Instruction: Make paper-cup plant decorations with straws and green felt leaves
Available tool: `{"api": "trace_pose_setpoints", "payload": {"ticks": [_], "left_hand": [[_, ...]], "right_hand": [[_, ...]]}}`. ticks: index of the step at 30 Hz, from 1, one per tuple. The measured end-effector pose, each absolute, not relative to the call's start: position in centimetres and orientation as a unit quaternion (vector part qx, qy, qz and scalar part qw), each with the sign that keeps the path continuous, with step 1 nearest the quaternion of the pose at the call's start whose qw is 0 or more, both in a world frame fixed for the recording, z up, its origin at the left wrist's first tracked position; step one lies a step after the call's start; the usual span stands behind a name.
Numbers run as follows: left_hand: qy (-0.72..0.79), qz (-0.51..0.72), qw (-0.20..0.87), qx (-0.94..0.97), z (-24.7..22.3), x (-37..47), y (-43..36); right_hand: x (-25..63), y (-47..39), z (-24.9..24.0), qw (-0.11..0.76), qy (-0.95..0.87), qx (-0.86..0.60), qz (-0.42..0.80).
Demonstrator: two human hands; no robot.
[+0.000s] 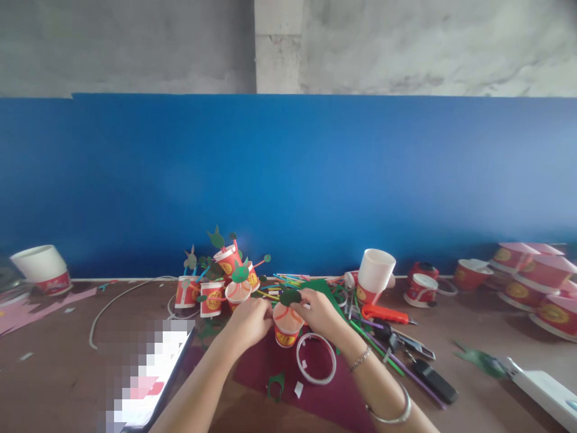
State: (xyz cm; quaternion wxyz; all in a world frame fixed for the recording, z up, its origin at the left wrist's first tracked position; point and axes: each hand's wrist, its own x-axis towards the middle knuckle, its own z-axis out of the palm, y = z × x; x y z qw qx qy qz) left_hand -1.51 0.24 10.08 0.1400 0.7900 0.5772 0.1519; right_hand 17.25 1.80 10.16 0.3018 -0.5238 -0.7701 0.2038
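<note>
One red cup [287, 334], upright, long axis near vertical, between both hands. One green disc [290, 298], flat face above the cup's rim, nearer to the right hand [321, 308] than to the left; apparently pinched at its right edge between right thumb and forefinger. Left hand [250, 322]: fingers curled against the cup's left side, whether gripping or merely steadying not clear. One white ring [317, 381], just nearer the wearer than the right hand. One purple sheet [336, 407], beneath cup and ring. One orange knife [387, 314], right of the right hand.
</note>
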Motion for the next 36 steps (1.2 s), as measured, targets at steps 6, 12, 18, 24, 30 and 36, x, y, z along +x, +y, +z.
{"api": "trace_pose_setpoints", "payload": {"ticks": [6,12,18,24,30,36], "left_hand": [[0.595,0.137,0.139,0.780,10.0,-1.4,0.5],[0.587,0.125,0.116,0.791,10.0,-1.6,0.3],[0.559,0.102,0.090,0.818,10.4,-1.7,0.0],[0.546,0.136,0.092,0.822,10.2,-1.7,0.2],[0.581,0.158,0.136,0.787,10.0,-1.6,0.6],[0.610,0.143,0.157,0.763,11.0,-3.1,0.5]], "right_hand": [[17.2,2.0,9.8,0.311,-0.769,-0.516,0.216],[17.1,1.9,9.7,0.315,-0.773,-0.499,0.231],[16.6,1.6,9.8,0.311,-0.783,-0.483,0.238],[16.7,1.7,9.6,0.305,-0.782,-0.501,0.213],[17.3,2.4,9.2,0.309,-0.765,-0.526,0.206],[17.6,2.7,9.2,0.299,-0.763,-0.529,0.220]]}}
